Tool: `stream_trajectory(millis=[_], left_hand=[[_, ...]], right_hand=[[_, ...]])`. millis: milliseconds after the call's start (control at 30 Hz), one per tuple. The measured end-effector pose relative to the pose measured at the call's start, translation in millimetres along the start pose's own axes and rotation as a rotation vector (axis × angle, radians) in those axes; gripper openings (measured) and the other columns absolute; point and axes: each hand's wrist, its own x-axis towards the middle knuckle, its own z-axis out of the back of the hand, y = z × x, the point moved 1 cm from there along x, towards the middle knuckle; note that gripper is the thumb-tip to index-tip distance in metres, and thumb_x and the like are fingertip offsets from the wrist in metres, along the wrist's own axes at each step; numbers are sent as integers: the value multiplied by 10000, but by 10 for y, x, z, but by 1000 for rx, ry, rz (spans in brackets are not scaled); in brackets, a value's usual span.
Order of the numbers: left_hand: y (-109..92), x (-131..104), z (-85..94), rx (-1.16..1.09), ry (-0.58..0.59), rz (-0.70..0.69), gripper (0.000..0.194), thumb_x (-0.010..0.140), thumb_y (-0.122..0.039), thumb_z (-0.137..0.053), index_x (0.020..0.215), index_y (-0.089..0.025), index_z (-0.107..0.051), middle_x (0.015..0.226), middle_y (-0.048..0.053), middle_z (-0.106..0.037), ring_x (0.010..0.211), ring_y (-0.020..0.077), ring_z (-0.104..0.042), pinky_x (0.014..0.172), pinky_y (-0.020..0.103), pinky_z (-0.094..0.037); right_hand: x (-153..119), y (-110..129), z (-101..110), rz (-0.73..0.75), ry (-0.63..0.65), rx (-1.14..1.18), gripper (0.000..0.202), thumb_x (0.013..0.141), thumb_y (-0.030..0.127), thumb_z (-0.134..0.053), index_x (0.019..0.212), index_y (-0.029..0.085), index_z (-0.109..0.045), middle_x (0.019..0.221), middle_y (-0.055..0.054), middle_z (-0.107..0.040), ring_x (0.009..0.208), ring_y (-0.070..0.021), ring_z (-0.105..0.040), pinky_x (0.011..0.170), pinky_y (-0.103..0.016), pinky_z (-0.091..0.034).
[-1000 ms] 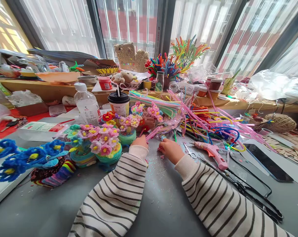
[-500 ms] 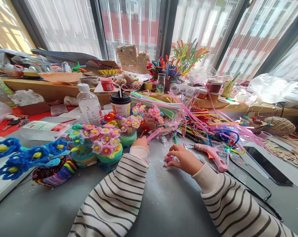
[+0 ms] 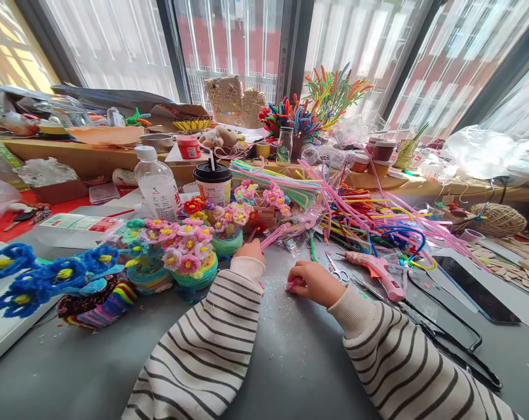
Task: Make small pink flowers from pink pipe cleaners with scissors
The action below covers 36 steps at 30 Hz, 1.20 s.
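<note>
My left hand [image 3: 250,251] is closed round the end of a pink pipe cleaner [image 3: 277,233], close to the green pot of small pink flowers [image 3: 228,240]. On the grey table my right hand [image 3: 313,282] has its fingers curled together over a small pink fuzzy piece [image 3: 294,283], which is mostly hidden by them. Glitter is scattered between the two hands. To the left of my left hand are pipe-cleaner flowers in a turquoise pot [image 3: 195,273] and blue flowers [image 3: 65,273] lying over a striped pot [image 3: 98,306].
Scissors [image 3: 337,269] and a pink glue gun [image 3: 376,273] with a black cord lie right of my right hand. A phone [image 3: 477,289] is farther right. Behind are a lidded cup [image 3: 213,185], a bottle [image 3: 157,185] and a heap of pipe cleaners [image 3: 378,221].
My right hand has moved slightly left and its spread fingers have closed over the pink piece. The scissors now show behind it. My left hand has barely moved.
</note>
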Motion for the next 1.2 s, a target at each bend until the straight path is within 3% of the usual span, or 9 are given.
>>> stream_trajectory(millis=[167,267,367,467,600,800,967,1200], left_hand=[[-11,-20,15,-1,-4,19,232,646,-146,-475,875,-176,-455,818,65,-596,743,163,-571,627,239,-420],[-14,-25,16,7,-4,19,223,648,-152,-471,870,-169,-457,805,79,-595,742,168,-571,626,250,-421],[-14,-20,9,15,-2,15,214,653,-168,-466,867,-168,-464,791,83,-594,752,180,-569,623,258,-422],[-13,-15,4,21,0,9,229,648,-183,-473,877,-176,-467,820,83,-589,767,188,-565,625,257,-422],[-18,-24,13,29,-1,9,251,653,-188,-465,904,-177,-461,852,90,-585,777,193,-562,635,262,-420],[-33,-56,39,25,0,-1,260,653,-161,-454,911,-188,-463,887,87,-580,801,182,-555,640,256,-417],[-25,-46,33,26,-1,-1,251,655,-171,-451,904,-196,-464,876,83,-581,795,182,-556,643,262,-416],[4,0,12,35,16,-24,254,646,-168,-460,900,-186,-464,839,82,-588,796,186,-558,648,258,-417]], right_hand=[[63,-164,-13,-89,30,203,143,646,229,-552,733,133,-613,674,-26,-570,585,-105,-525,550,-191,-405],[33,-227,15,-77,-84,113,175,646,275,-564,753,145,-611,749,-46,-554,682,-138,-518,621,-238,-411],[-35,-224,80,62,-178,-34,226,653,255,-569,861,166,-582,850,-60,-527,813,-167,-477,725,-283,-384],[-79,-185,133,181,-124,-102,265,711,157,-497,974,176,-526,920,-64,-517,865,-157,-459,762,-281,-372],[-76,-150,149,207,-10,-123,250,758,86,-394,938,170,-545,931,-66,-525,862,-145,-475,761,-267,-381],[-128,-155,141,228,87,-80,258,675,173,-543,929,126,-540,923,-87,-529,836,-164,-492,745,-264,-398],[-156,-141,39,192,10,-85,198,725,63,-435,852,127,-573,863,-77,-552,786,-141,-511,699,-233,-408],[-25,-78,-81,73,-160,-80,181,768,120,-417,826,117,-589,843,-74,-564,758,-131,-523,688,-204,-398]])
